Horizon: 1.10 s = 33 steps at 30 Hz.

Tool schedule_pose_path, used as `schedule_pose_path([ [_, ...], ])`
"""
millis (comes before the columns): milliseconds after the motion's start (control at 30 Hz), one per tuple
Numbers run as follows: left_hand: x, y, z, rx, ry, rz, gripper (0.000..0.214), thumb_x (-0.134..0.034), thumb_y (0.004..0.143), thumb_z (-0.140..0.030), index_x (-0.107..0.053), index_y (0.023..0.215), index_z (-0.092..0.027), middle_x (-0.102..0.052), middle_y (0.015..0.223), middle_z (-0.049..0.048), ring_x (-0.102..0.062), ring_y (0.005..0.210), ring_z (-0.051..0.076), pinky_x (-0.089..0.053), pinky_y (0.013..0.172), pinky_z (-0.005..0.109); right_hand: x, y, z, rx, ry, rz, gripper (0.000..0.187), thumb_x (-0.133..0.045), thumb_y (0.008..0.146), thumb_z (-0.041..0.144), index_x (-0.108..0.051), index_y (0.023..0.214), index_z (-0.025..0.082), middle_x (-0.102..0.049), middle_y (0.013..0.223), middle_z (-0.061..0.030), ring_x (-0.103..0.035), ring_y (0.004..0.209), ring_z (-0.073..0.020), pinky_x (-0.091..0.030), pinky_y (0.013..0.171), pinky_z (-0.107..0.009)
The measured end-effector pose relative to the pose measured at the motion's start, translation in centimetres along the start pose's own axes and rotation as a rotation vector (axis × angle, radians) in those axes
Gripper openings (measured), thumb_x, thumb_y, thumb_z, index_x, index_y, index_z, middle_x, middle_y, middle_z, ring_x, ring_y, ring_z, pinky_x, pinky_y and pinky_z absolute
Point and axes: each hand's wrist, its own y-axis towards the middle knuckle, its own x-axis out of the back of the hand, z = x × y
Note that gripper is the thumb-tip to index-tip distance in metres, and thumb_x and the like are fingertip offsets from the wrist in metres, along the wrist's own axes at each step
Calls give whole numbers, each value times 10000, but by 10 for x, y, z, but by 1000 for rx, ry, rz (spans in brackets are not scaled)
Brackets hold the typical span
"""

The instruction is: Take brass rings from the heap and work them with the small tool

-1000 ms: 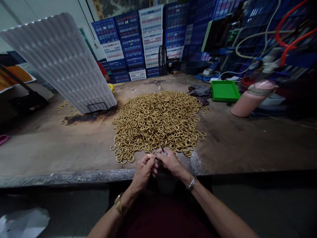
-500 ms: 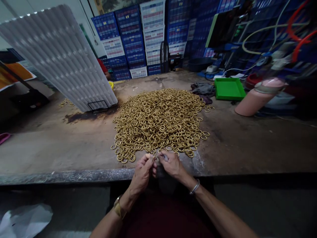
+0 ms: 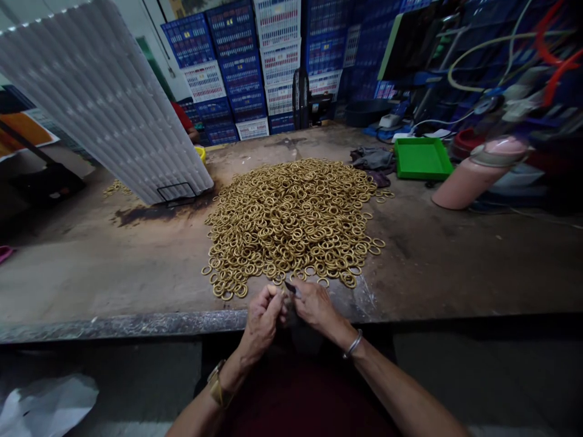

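Note:
A large heap of gold-coloured rings [image 3: 291,218] lies on the worktable, its near edge just beyond my fingers. My left hand [image 3: 265,312] is closed in a pinch at the table's front edge, on what looks like one of these rings, mostly hidden by the fingers. Beside it, my right hand [image 3: 314,303] is wrapped round a small knife with a dark, pointed blade [image 3: 290,287]; its handle is hidden in the palm. The blade's tip points left toward the left fingertips. Whether it touches the ring I cannot tell.
A tall white corrugated panel [image 3: 104,103] leans in a wire stand at left. To the right are a green tray [image 3: 422,159], a grey cloth [image 3: 371,159] and a pink bottle [image 3: 476,176]. Stacked crates [image 3: 239,73] stand behind; a person's red sleeve [image 3: 182,115] shows beside the panel.
My right hand has turned slightly, and the dark blade now shows between my hands. My left hand stays in its pinch. The whole view has shifted a little.

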Motion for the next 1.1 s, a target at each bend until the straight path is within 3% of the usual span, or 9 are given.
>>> schedule_pose_path([
  [133, -1, -7, -4, 53, -112, 105, 268, -559, 782, -414, -499, 711, -163, -535, 609, -22, -482, 497, 70, -412, 494, 195, 6, 5, -7, -113, -109, -64, 196, -454, 745, 157, -593, 874, 205, -657, 741, -37, -570, 657, -146, -273, 560, -233],
  [300, 6, 2, 10, 172, -418, 28, 263, -647, 718, -360, -482, 714, -156, -603, 826, 43, -571, 642, 113, -430, 494, 200, 10, 9, -13, -237, -170, -172, 220, -449, 838, 290, -539, 1024, 213, -673, 792, -47, -603, 688, -168, -292, 574, -242],
  [433, 11, 5, 14, 211, -519, 9, 225, -655, 704, -304, -488, 726, -155, -614, 785, 46, -575, 622, 120, -425, 486, 204, 11, 13, -7, -255, -262, -134, 251, -462, 843, 386, -529, 1009, 210, -670, 766, -65, -615, 675, -197, -284, 560, -262],
  [567, 14, 6, 12, 295, -631, 44, 243, -649, 683, -257, -550, 883, -161, -597, 731, 25, -550, 581, 105, -408, 475, 196, 10, 17, -2, -253, -300, -109, 171, -459, 842, 331, -542, 936, 216, -667, 779, -62, -617, 689, -194, -274, 554, -266],
  [700, 16, 9, 13, 367, -708, 47, 189, -651, 671, -293, -570, 719, -129, -561, 716, 25, -538, 614, 105, -405, 478, 194, 9, 18, -5, -257, -292, -108, 150, -455, 833, 285, -555, 916, 210, -662, 748, -56, -604, 664, -182, -261, 545, -263],
  [767, 15, 11, 13, 380, -702, 33, 240, -677, 648, -318, -534, 626, -127, -550, 706, 23, -528, 611, 100, -399, 471, 189, 9, 18, -7, -259, -269, -121, 161, -451, 832, 281, -565, 917, 206, -657, 727, -53, -592, 639, -173, -256, 538, -263],
  [867, 10, 12, 12, 349, -625, 9, 285, -699, 634, -354, -512, 636, -138, -531, 667, -1, -508, 570, 85, -368, 442, 173, 10, 17, -10, -211, -190, -172, 165, -440, 830, 269, -582, 892, 212, -642, 716, -37, -571, 638, -156, -259, 537, -253],
  [1100, 5, 25, 13, 69, -116, -136, 282, -607, 717, -413, -525, 846, -176, -489, 590, -55, -368, 414, 46, -259, 366, 152, 9, 24, -11, -146, 220, -255, 211, -429, 803, 315, -549, 681, 192, -518, 576, 16, -424, 516, -102, -284, 511, -219],
])
